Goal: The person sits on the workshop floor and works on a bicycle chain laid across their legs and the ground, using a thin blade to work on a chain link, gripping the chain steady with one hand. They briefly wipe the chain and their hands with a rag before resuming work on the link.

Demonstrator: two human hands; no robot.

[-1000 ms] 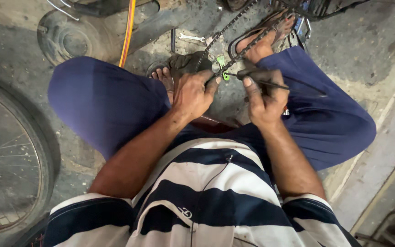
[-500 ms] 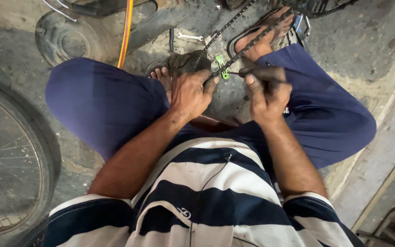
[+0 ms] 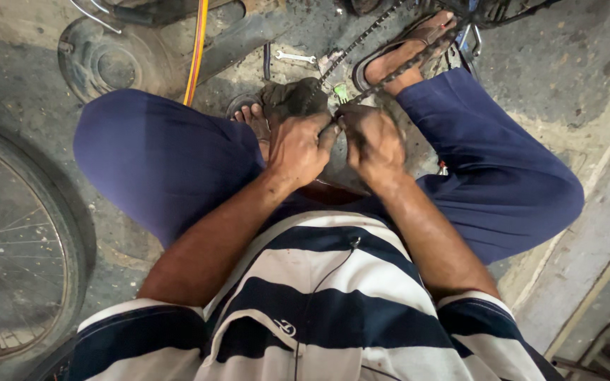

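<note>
I sit on the floor with my knees apart in dark blue trousers. My left hand (image 3: pixel 298 144) and my right hand (image 3: pixel 372 141) meet close together between my feet, fingers pinched on a greasy bicycle chain (image 3: pixel 361 42) that runs up and to the right. A small green part (image 3: pixel 341 92) sits on the chain just above my fingertips. A dark greasy rag (image 3: pixel 292 99) lies under the chain by my left hand. What the right fingers hold beneath the hand is hidden.
A bicycle wheel (image 3: pixel 8 247) with spokes lies at the left. A round black part (image 3: pixel 111 63) and an orange hose (image 3: pixel 198 42) are at the top left. A small spanner (image 3: pixel 294 56) rests on the concrete floor. A raised kerb (image 3: pixel 587 233) runs along the right.
My right hand, which held a thin dark tool out to the right, has moved in next to my left hand on the chain. The tool is no longer visible.
</note>
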